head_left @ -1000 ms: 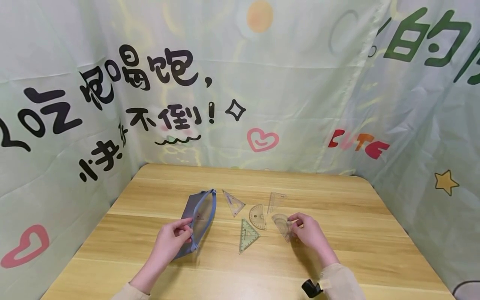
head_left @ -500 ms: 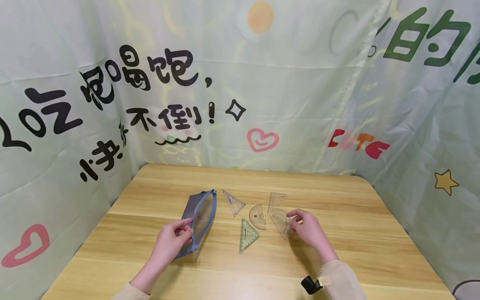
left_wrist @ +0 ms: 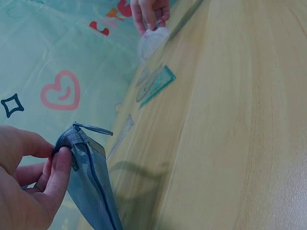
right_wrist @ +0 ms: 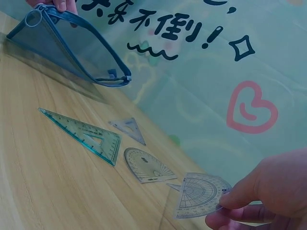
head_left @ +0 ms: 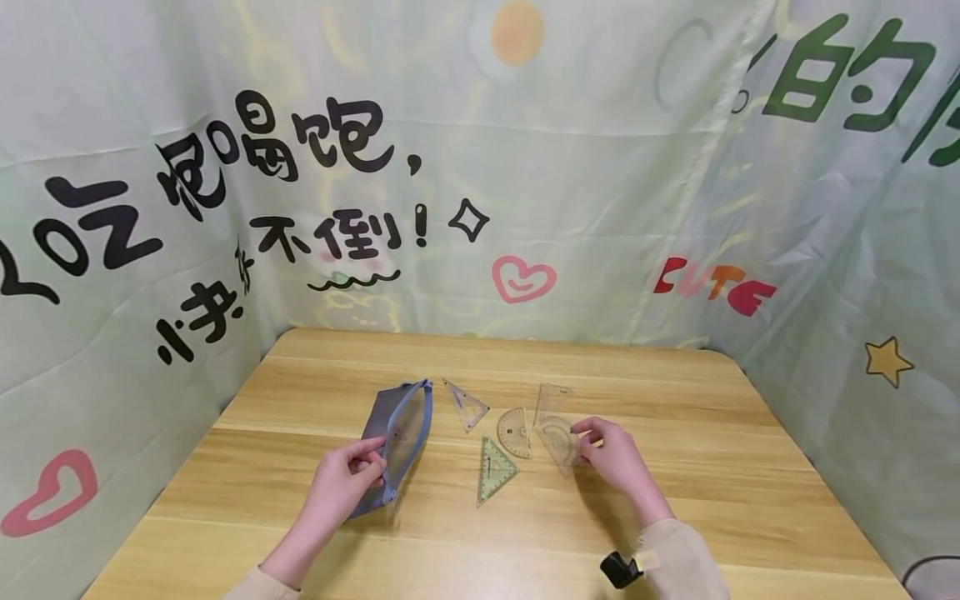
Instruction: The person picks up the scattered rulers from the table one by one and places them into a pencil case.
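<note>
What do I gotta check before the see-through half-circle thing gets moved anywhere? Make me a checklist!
1. Left hand's grip on the pouch: ok, pinching its edge.
2. Pouch open: ok, it gapes.
3. Right hand's grip on the held protractor: ok, pinching its edge.
4. Held protractor over the pouch: not ok, the other protractor and green triangle lie between.
5. Held protractor free of the clear triangle: cannot tell, they overlap from the head view.
</note>
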A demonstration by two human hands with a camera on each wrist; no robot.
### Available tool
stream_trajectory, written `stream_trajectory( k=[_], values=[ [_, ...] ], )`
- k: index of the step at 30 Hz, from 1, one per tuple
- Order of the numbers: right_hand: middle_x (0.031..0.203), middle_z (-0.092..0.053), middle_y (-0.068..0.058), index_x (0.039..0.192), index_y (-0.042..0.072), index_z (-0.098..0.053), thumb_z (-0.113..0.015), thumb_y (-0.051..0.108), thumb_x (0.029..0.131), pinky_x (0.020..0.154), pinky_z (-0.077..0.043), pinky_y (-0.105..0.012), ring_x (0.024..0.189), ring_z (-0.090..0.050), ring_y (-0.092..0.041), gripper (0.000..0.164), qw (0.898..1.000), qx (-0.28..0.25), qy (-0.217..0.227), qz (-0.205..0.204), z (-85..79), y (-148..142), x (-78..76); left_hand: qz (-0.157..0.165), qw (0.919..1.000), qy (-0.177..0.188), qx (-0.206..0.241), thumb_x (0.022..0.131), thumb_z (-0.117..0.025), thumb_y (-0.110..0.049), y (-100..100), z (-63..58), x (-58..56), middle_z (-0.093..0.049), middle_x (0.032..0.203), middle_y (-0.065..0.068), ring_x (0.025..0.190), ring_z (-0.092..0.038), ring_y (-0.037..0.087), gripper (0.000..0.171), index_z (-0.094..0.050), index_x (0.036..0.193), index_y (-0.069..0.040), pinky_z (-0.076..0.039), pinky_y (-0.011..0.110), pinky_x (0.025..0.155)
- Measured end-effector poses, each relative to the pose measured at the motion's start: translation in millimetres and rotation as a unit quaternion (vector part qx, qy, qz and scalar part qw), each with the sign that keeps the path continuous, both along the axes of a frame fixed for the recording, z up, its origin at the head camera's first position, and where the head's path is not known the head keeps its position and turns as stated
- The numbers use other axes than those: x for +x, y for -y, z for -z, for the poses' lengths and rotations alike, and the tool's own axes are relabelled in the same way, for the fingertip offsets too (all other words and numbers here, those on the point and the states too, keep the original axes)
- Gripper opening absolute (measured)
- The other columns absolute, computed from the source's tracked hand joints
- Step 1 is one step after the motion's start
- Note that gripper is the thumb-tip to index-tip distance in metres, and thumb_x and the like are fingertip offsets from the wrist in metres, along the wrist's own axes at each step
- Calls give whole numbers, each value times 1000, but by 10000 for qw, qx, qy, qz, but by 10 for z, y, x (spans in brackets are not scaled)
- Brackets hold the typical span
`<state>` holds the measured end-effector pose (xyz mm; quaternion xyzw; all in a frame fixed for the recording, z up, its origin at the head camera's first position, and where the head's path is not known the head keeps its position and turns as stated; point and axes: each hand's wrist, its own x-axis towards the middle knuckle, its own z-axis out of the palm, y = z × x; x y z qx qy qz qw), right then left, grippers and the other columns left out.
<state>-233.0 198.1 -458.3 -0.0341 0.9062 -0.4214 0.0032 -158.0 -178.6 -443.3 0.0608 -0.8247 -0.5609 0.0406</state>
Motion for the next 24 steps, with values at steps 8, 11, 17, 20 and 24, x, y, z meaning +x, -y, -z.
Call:
stream_trajectory(
  k=[8,11,17,20,24],
  values=[
    [85,-66,-11,109,-1,-68,-56,-3,89,57,-55,-23,70,-64,-17,23,9999,-129,-13,61,-25,33,-27,-26,10000,4,42,88,-65,3,7,-8,-2,-63,87,10,69,-60,9,36,-64,124,7,-59,18,64],
    [85,-66,-12,109,-1,-67,-56,-2,90,57,-56,-25,69,-64,-17,22,9999,-156,-8,58,-52,48,-37,-42,10000,20,34,88,-65,2,7,-12,-2,-63,87,10,69,-60,9,36,-64,124,7,-60,18,64],
    [88,-66,-14,112,-1,-66,-56,-1,93,57,-56,-25,70,-67,-19,22,9999,-149,-13,56,-124,87,-66,-45,10000,33,11,89,-65,2,6,-13,6,-64,87,10,69,-61,9,36,-63,125,7,-59,17,64],
    [87,-66,-15,113,-3,-66,-56,-2,92,60,-59,-28,70,-68,-20,23,9998,-212,-28,20,-152,108,-84,-36,10000,27,20,89,-65,2,4,-14,11,-64,87,10,69,-61,9,37,-63,125,7,-59,18,63],
    [84,-66,-14,112,-3,-66,-57,-3,91,60,-60,-28,69,-68,-20,23,9997,-225,-64,-10,-165,131,-111,-42,10000,43,73,88,-65,2,-3,-16,3,-64,87,10,69,-61,9,37,-63,125,7,-59,18,63]
  ],
)
